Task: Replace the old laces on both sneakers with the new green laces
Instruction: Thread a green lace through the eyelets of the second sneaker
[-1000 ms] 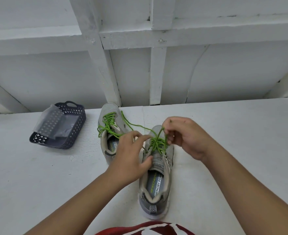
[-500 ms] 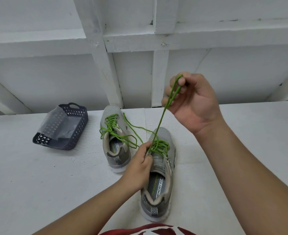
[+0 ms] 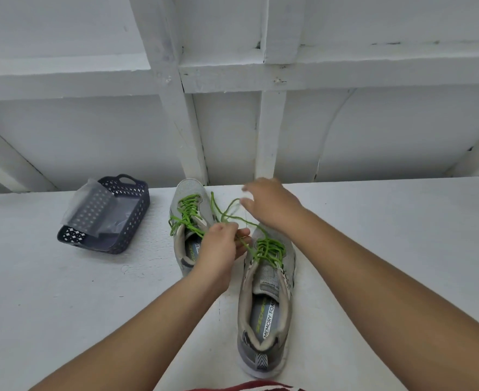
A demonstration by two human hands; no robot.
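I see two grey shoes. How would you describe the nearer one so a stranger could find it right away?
On the white table, right of the dark perforated basket, stand two grey sneakers with green laces. The nearer sneaker has its heel toward the viewer and shows "MEMORY FOAM" on its insole; the farther sneaker lies partly behind the left hand.

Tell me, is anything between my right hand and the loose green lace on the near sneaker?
Nothing visible. The right hand hovers, blurred, just past the loose green lace, which runs back to the left hand beside the near sneaker.

Even soft daylight, faint shadows, wide-angle bending, blurred fingertips (image 3: 246,188)
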